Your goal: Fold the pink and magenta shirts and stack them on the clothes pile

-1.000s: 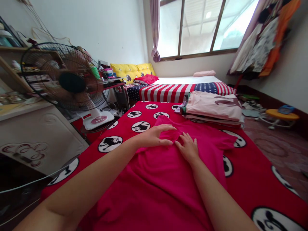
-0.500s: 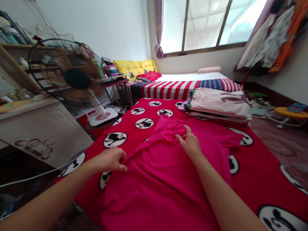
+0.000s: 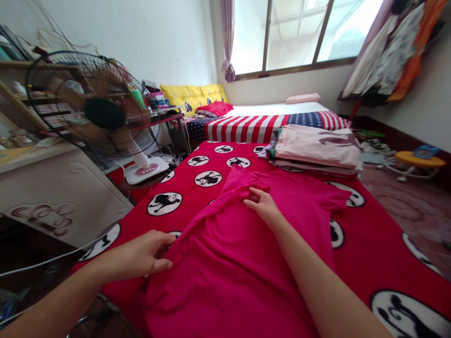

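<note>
White walls (image 3: 158, 42) are enclosing the room, and a red blanket (image 3: 369, 249) with round patches is filling much of the lower frame. Across its lower centre a pink shirt (image 3: 232, 256) is lying rumpled, one sleeve spreading rightward. One fan (image 3: 104, 113) is standing at upper left; folded clothes (image 3: 317, 148) are stacking up right of centre. At lower left, the left hand (image 3: 143, 256) is hovering beside or just touching the shirt's edge, fingers parted and apparently gripping nothing. Near the centre, the right hand (image 3: 264, 206) is resting on the shirt, fingers bent; whether they are pinching cloth, I cannot tell. Creases could be deepening if one hand is pressing while the other is tugging. Similar colours are blurring the shirt's outline, and the bottom border is cutting off its lower end.
</note>
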`<state>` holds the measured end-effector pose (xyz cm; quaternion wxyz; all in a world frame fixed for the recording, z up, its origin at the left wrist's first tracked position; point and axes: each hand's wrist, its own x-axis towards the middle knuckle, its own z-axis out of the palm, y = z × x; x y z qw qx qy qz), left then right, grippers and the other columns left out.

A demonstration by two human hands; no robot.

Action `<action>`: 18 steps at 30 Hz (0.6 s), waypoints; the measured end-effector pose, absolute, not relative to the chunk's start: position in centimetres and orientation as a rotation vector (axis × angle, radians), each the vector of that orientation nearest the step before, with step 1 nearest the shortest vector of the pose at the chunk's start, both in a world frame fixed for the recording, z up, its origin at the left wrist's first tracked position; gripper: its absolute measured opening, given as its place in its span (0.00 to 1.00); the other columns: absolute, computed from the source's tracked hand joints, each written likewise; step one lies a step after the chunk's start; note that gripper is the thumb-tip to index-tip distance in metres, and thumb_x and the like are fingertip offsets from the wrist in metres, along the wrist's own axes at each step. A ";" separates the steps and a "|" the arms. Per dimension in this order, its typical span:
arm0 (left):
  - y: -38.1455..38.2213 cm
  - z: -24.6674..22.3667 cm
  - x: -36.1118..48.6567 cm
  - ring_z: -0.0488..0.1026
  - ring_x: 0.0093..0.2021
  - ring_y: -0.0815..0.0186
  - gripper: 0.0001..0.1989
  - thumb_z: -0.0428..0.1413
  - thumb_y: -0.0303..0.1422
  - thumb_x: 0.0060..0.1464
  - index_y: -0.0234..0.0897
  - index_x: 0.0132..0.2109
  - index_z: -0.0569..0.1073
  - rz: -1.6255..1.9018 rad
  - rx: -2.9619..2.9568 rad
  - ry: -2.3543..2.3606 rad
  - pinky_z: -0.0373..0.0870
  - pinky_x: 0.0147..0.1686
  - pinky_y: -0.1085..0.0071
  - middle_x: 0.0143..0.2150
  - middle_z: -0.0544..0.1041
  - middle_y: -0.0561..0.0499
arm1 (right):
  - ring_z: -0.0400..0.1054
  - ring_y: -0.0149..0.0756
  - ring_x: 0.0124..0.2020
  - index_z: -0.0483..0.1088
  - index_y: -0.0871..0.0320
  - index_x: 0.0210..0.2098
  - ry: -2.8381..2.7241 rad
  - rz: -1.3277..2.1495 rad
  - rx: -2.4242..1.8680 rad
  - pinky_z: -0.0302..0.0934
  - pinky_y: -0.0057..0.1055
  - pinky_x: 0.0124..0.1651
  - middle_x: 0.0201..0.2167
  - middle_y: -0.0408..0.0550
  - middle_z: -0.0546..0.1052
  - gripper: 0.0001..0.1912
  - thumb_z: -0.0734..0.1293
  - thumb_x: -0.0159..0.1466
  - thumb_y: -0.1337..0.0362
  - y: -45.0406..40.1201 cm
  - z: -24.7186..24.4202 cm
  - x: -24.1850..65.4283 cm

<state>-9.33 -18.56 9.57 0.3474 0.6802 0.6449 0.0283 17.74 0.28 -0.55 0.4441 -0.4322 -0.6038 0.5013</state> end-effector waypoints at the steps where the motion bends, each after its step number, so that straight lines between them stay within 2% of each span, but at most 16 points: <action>1: -18.8 9.8 -9.1 0.66 0.28 0.67 0.13 0.54 0.41 0.47 0.35 0.34 0.72 0.099 1.765 1.674 0.61 0.26 0.76 0.28 0.71 0.54 | 0.71 0.43 0.45 0.69 0.62 0.54 -1.399 1.301 -1.015 0.67 0.39 0.47 0.47 0.53 0.76 0.34 0.73 0.48 0.59 0.5 -0.5 17.8; 4: -19.1 10.7 -8.0 0.64 0.28 0.69 0.15 0.52 0.43 0.51 0.34 0.33 0.69 0.213 1.766 1.669 0.60 0.25 0.77 0.27 0.68 0.54 | 0.69 0.45 0.50 0.71 0.60 0.51 -1.189 1.319 -0.912 0.63 0.42 0.54 0.48 0.51 0.76 0.33 0.74 0.47 0.56 1.0 0.3 18.5; 7: -19.7 12.1 -6.2 0.61 0.26 0.71 0.14 0.52 0.43 0.54 0.35 0.34 0.68 0.275 1.764 1.628 0.57 0.23 0.78 0.26 0.65 0.56 | 0.69 0.43 0.50 0.71 0.60 0.50 -1.104 1.296 -0.870 0.62 0.42 0.55 0.48 0.50 0.76 0.33 0.75 0.45 0.57 1.0 1.7 19.4; 11: -20.7 13.4 -3.1 0.60 0.25 0.72 0.10 0.53 0.39 0.55 0.37 0.34 0.69 0.214 1.841 1.638 0.54 0.23 0.77 0.25 0.65 0.57 | 0.72 0.39 0.43 0.72 0.60 0.48 -1.072 1.223 -0.867 0.65 0.37 0.49 0.43 0.49 0.78 0.31 0.75 0.45 0.58 1.2 2.5 20.5; 15: -21.4 12.7 -0.4 0.65 0.26 0.71 0.05 0.53 0.35 0.53 0.40 0.34 0.71 0.073 1.941 1.699 0.56 0.25 0.76 0.26 0.69 0.56 | 0.71 0.35 0.33 0.73 0.64 0.45 -1.099 0.998 -1.049 0.67 0.35 0.41 0.35 0.50 0.78 0.27 0.73 0.47 0.59 2.0 1.6 21.3; 18: -21.7 11.6 1.6 0.70 0.31 0.67 0.05 0.54 0.33 0.52 0.42 0.36 0.73 -0.096 1.998 1.695 0.60 0.30 0.74 0.31 0.74 0.54 | 0.70 0.35 0.30 0.75 0.64 0.42 -1.283 0.748 -1.280 0.66 0.36 0.39 0.34 0.51 0.78 0.22 0.71 0.49 0.60 2.5 0.6 22.0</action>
